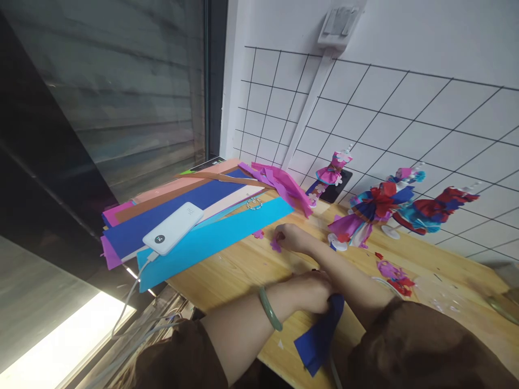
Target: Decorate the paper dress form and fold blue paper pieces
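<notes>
Yellowish wooden bench: right grip pinches a pink felt-like petal; left grip, near it, clasps navy felt-like cloth.

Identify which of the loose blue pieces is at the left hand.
The small dark blue piece, one end at the left hand; the long dark blue strip and the bright blue strip lie farther off, by the white power bank.

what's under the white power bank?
A dark-blue sheet and bright-blue sheet show along the edges of the power bank; whatever lies wholly beneath it is covered.
</notes>
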Action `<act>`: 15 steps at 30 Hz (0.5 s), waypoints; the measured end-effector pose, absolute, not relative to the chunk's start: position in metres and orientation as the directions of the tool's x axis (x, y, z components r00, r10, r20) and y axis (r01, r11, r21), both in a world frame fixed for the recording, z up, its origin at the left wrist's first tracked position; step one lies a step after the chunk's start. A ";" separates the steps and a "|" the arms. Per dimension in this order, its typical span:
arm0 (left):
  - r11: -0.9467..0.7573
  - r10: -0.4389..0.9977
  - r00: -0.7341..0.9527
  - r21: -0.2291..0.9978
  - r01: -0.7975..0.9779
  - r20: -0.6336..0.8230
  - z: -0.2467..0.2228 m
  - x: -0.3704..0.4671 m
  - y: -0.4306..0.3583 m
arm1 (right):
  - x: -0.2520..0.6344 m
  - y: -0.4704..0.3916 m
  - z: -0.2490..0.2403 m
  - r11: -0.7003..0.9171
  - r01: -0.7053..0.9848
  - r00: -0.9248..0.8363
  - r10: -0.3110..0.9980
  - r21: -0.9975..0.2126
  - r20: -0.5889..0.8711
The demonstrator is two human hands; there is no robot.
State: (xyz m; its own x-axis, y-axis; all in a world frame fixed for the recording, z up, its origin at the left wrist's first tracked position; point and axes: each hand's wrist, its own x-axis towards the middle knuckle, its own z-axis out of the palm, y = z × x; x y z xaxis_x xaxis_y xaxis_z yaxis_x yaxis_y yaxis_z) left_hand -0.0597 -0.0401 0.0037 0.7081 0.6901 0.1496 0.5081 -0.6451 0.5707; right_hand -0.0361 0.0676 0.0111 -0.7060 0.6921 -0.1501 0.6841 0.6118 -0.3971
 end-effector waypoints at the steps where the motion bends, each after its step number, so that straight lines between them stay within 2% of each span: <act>1: -0.644 0.698 0.698 0.564 0.517 0.157 0.002 -0.059 -0.040 | -0.040 0.068 0.010 0.614 0.676 -0.711 0.688 -0.409 -0.143; 6: -0.600 0.730 0.681 0.540 0.591 0.066 -0.008 -0.055 -0.035 | -0.058 0.073 0.007 0.614 0.621 -0.732 0.676 -0.487 -0.081; 10: -0.617 0.720 0.688 0.538 0.574 0.092 -0.020 -0.049 -0.030 | -0.065 0.078 0.004 0.606 0.614 -0.716 0.697 -0.506 -0.034; 15: -0.621 0.699 0.708 0.581 0.527 0.105 -0.024 -0.047 -0.027 | -0.063 0.076 0.014 0.585 0.593 -0.728 0.684 -0.553 -0.056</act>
